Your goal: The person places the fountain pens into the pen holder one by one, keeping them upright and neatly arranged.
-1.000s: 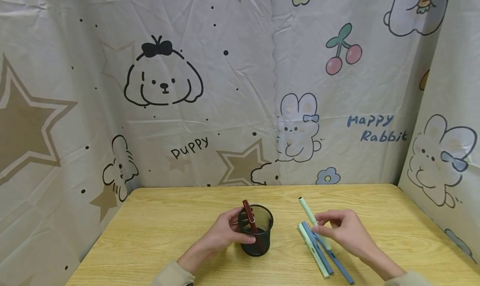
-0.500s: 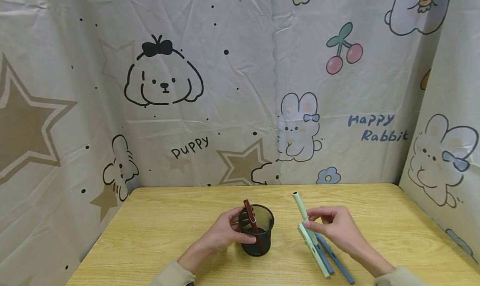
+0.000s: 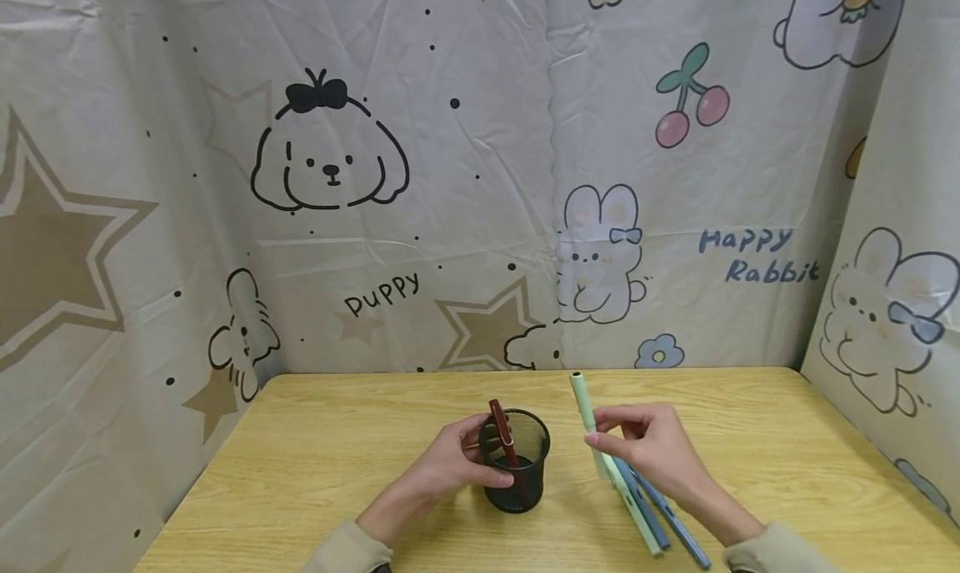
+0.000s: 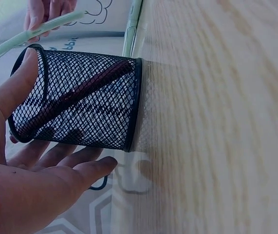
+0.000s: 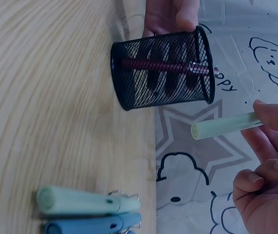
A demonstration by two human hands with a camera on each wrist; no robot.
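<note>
My left hand [image 3: 450, 464] grips a black mesh pen cup [image 3: 534, 452] that stands upright on the table, thumb at the rim and fingers round the far side. Inside the cup leans a dark red pen [image 3: 501, 424]. To the right, my right hand [image 3: 654, 441] pinches a light green pen [image 3: 582, 399] between thumb and fingers. That pen is raised above the table, clear of the cup, as the right wrist view shows. Below this hand lie another light green pen [image 5: 78, 201] and two blue pens, one [image 3: 651, 519] beside the green pen and the other [image 3: 678, 530] farther right.
The wood-grain table [image 3: 360, 414] reaches back to a hanging cloth [image 3: 480, 223] printed with cartoon animals and stars. Cloth also hangs along the left and right sides.
My right hand has moved left and a little farther back with the light green pen, lifting it off the other pens. My left hand and the cup have stayed in place.
</note>
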